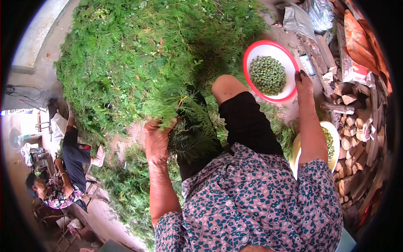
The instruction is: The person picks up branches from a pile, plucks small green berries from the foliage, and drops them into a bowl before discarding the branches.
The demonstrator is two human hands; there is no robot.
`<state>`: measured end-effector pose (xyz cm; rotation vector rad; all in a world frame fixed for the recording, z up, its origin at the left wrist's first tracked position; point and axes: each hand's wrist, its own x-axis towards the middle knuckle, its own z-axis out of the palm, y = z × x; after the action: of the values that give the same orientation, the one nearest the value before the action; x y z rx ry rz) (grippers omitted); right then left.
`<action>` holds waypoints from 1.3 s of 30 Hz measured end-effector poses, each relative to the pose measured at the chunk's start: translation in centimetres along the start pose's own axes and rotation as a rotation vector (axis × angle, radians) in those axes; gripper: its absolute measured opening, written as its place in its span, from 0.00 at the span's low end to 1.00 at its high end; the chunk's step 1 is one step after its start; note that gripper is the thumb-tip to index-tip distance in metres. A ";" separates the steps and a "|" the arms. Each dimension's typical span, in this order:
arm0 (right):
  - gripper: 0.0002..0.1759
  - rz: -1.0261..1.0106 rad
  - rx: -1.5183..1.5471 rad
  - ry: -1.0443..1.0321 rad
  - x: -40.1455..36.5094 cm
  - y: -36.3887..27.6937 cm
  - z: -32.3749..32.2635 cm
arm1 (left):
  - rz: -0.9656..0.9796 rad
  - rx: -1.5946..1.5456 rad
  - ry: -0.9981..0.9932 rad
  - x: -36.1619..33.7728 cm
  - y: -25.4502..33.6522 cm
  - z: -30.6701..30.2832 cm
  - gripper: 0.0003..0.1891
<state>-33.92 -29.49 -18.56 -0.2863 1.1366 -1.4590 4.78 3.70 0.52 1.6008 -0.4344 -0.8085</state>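
My left hand (157, 138) is closed around a leafy green conifer branch (168, 103), its sprays spreading above my left thigh. The fingers are partly hidden by the foliage. On the other side, my right hand (304, 83) grips the edge of a white basin with a red rim (272, 100). Many small round green cones (268, 75) lie inside that basin. A large heap of cut conifer branches (130, 63) spreads over the ground in front of me.
Beside my right arm stands a pale yellow tub (334, 126) with more green cones. Stacked firewood (348, 134) lines the right side. Another person (63, 176) sits at the left edge of the heap. More branches (130, 180) lie to my left.
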 end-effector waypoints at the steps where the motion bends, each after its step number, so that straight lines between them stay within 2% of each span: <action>1: 0.17 0.003 0.001 -0.001 0.7 -0.2 -0.5 | -0.070 -0.062 0.096 -0.1 0.3 0.1 0.07; 2: 0.15 0.013 -0.078 0.078 0.8 -0.3 -0.7 | -0.110 -0.135 -0.072 0.2 0.4 -0.8 0.09; 3: 0.13 0.024 -0.156 0.156 1.0 -0.2 -0.7 | -0.109 -0.132 -0.068 0.3 0.2 -1.1 0.09; 5: 0.13 0.026 -0.260 0.218 0.3 -0.8 -0.3 | -0.168 -0.178 0.101 0.4 0.2 -1.3 0.11; 7: 0.13 0.023 -0.475 0.348 -1.1 -1.6 0.6 | -0.124 -0.169 0.129 0.7 0.0 -1.9 0.15; 10: 0.13 0.068 -0.447 0.301 -0.7 -0.8 0.1 | -0.178 -0.370 -0.088 1.3 0.3 -3.4 0.13; 15: 0.12 0.143 -0.380 0.209 -0.8 0.2 0.8 | -0.174 -0.441 0.029 1.0 2.5 -2.3 0.11; 19: 0.10 0.089 -0.284 -0.155 -6.8 1.5 6.4 | -0.136 -0.441 0.040 1.6 3.3 -2.1 0.10; 21: 0.10 0.068 -0.258 -0.332 -10.2 2.0 9.2 | -0.141 -0.582 0.032 2.0 4.1 -1.7 0.11; 27: 0.08 0.064 -0.282 -0.625 -20.1 2.3 15.5 | -0.093 -0.526 0.099 1.9 4.6 -0.7 0.13; 29: 0.08 0.047 -0.303 -0.677 -23.1 2.0 16.8 | 0.131 -0.266 0.122 1.6 3.6 -0.8 0.18; 30: 0.08 -0.036 -0.310 -0.757 -24.8 1.6 17.5 | 0.139 -0.268 0.121 1.1 3.4 -0.6 0.18; 33: 0.08 -0.209 -0.321 -0.893 -30.0 -0.5 19.6 | 0.564 0.463 0.191 0.0 3.0 0.3 0.14; 34: 0.08 -0.294 -0.326 -0.946 -31.6 -1.1 20.1 | 0.487 0.336 0.111 0.3 2.8 0.6 0.13; 35: 0.08 -0.371 -0.278 -1.028 -32.9 -1.5 20.5 | 0.474 0.175 0.165 0.1 2.0 1.4 0.10; 37: 0.07 -0.493 -0.161 -1.209 -34.7 -1.5 21.1 | 0.488 0.419 0.200 -0.2 2.5 2.4 0.08; 39: 0.07 -0.458 -0.059 -1.283 -36.6 -0.5 21.2 | 0.480 0.428 0.178 -0.8 3.1 3.1 0.08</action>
<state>-8.89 -7.85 7.82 -1.3539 0.0440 -1.2139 2.51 1.41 3.62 1.8352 -0.8634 -0.2104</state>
